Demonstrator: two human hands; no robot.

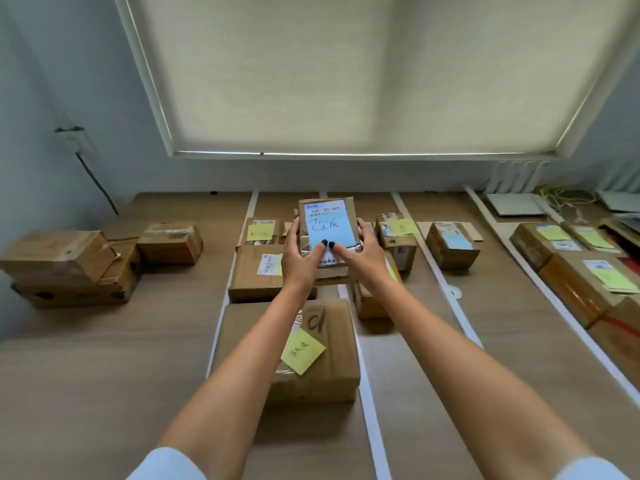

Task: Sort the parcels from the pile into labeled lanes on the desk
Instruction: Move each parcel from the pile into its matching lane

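A small cardboard parcel point(328, 216) with a blue handwritten note on its top is held up over the middle of the desk. My left hand point(298, 256) grips its left side and my right hand point(360, 252) its right side, both thumbs pressed on the note. The unsorted pile point(69, 268) of brown boxes lies at the far left of the desk. White tape strips point(437, 268) divide the desk into lanes. In the lane under my arms sit a large box with a yellow note point(311, 351) and a flat box point(258, 275) beyond it.
More boxes with yellow or blue notes stand in the lanes to the right: one point(396, 239), another point(452, 245), and a row along the right edge point(585, 275). A lone box point(169, 242) sits near the pile. Cables and papers lie at the back right.
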